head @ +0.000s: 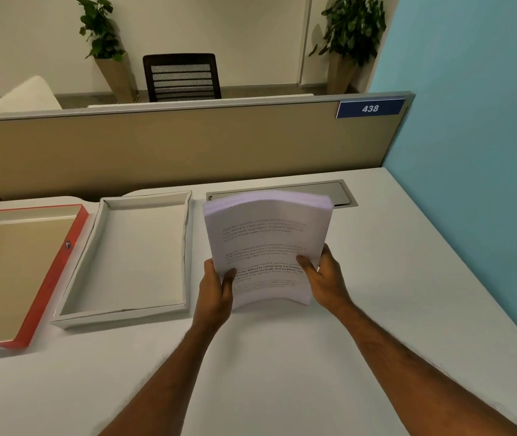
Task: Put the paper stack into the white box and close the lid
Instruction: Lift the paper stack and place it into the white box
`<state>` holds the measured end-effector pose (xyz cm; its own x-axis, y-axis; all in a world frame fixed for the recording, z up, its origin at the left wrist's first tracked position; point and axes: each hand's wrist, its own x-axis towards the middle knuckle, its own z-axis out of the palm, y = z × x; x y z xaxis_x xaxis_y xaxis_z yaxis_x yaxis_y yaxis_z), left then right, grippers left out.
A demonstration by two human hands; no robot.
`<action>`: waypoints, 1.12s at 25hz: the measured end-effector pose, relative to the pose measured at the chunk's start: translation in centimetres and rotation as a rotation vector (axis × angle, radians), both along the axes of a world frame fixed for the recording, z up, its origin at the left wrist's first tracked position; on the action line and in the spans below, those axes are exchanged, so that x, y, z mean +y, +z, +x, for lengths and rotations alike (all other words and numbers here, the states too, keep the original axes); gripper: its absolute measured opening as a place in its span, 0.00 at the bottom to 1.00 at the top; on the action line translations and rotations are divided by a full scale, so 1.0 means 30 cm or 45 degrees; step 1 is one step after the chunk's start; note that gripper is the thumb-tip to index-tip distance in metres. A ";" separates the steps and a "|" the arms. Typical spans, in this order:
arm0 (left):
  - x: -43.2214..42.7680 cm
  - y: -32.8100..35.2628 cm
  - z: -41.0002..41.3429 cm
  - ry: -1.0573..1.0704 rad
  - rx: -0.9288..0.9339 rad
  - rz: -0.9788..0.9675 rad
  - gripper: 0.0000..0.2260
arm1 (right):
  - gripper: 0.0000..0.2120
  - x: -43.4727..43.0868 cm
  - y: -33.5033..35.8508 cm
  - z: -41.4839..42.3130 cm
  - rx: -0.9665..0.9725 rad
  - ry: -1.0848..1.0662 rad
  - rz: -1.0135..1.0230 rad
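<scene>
1. Two hands hold the paper stack (266, 243) above the desk (282, 357), to the right of the white box (125, 317).
2. Left hand (214, 289) grips the stack's lower left edge, thumb on the printed top sheet, the other fingers hidden behind the paper.
3. Right hand (324, 276) grips the lower right edge the same way, thumb curled over the front, fingers wrapped round the back.
4. Stack is tilted up toward the camera, its top edge bowed slightly, its bottom edge close to the desk; whether it touches cannot be told. Lines of text show on the top sheet but are too blurred to read.
5. White box lies open and bare inside, just left of the stack and not touching it.
6. Red lid (59, 265) lies upside down, left of the box, close beside it.
7. Grey cable hatch (342, 191) sits in the desk behind the stack, partly hidden by it.
8. Partition (188, 146) at the back of the desk carries a blue sign (370, 108) reading 438.
9. Beyond the partition stand a black chair (181, 77) and two potted plants, one (103, 33) left of the chair and one (351, 29) to the right.
</scene>
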<state>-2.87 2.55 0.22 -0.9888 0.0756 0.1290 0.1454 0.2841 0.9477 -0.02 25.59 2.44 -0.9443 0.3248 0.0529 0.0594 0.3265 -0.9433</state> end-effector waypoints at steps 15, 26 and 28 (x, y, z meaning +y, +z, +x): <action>-0.109 0.061 -0.090 -0.114 -0.369 -0.041 0.12 | 0.17 -0.061 0.053 -0.086 -0.320 0.000 0.107; -0.287 0.033 -0.063 -0.012 -0.434 -0.070 0.12 | 0.17 -0.237 0.024 -0.086 -0.451 0.021 0.041; -0.350 0.058 -0.096 0.014 -0.418 -0.057 0.12 | 0.18 -0.296 0.055 -0.128 -0.433 0.033 0.039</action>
